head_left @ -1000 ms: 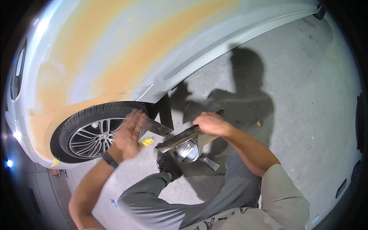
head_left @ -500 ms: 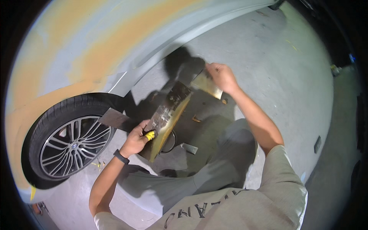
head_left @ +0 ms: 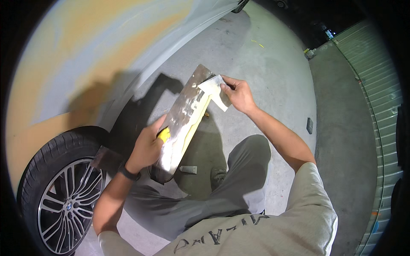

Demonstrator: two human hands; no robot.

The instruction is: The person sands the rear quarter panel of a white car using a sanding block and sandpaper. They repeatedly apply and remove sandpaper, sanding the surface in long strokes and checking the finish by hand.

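Note:
My left hand [head_left: 147, 147] is closed around a long metal plate [head_left: 181, 104], slanting up and away from me. Pale yellow filler [head_left: 197, 123] lies along its right edge. Something bright yellow [head_left: 164, 135] shows at my left thumb; I cannot tell if it is a wrap or a handle. My right hand [head_left: 240, 96] pinches a small flat metal filler spreader [head_left: 212, 85], smeared with cream filler, against the plate's far right edge. Left of my left wrist a dark rectangular metal piece [head_left: 106, 159] sticks out; what holds it is hidden.
On the left stands a car whose grey body panel [head_left: 98, 47] carries orange-tan patches, above a tyre and spoked wheel [head_left: 68, 205]. A small white tube [head_left: 188, 170] lies on the floor near my shoe [head_left: 218, 176]. At right are a dark flat block [head_left: 309, 125] and a ribbed wall [head_left: 367, 89].
The spreader, held apart from the plate before, now meets the plate's far edge. My right hand has come left and down slightly. The whole view has shifted, showing more ribbed wall at right.

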